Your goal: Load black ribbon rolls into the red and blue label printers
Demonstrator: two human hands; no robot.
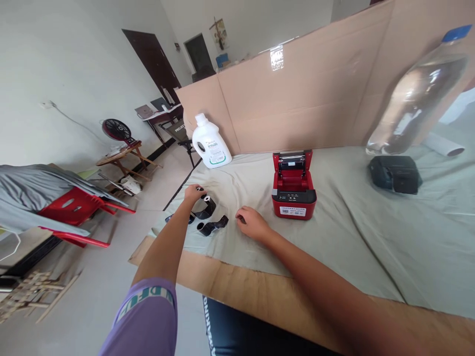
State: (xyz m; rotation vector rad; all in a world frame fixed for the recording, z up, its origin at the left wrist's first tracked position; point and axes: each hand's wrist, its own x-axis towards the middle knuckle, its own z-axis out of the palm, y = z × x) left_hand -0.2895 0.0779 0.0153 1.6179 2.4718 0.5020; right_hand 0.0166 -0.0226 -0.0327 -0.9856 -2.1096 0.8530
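Observation:
My left hand (193,194) is closed around one end of a roll of black ribbon at the left of the table; its fingers hide part of it. Just beside it, a black ribbon roll (208,208) with a white core stands with a loose loop of film. Nearer to me lies another black ribbon roll (208,227), its strip trailing to the right. My right hand (252,223) hovers low over the cloth with loosely curled fingers and nothing visible in them. To its right sits a red label printer (294,198), lid up, with a dark roller inside the lid.
A white jug (211,143) stands at the back left against a cardboard screen (297,99). On the right are a large clear bottle (415,99) with a blue cap, a black device (395,174) and a white paper roll (445,146). Grey-green cloth (341,237) covers the tabletop.

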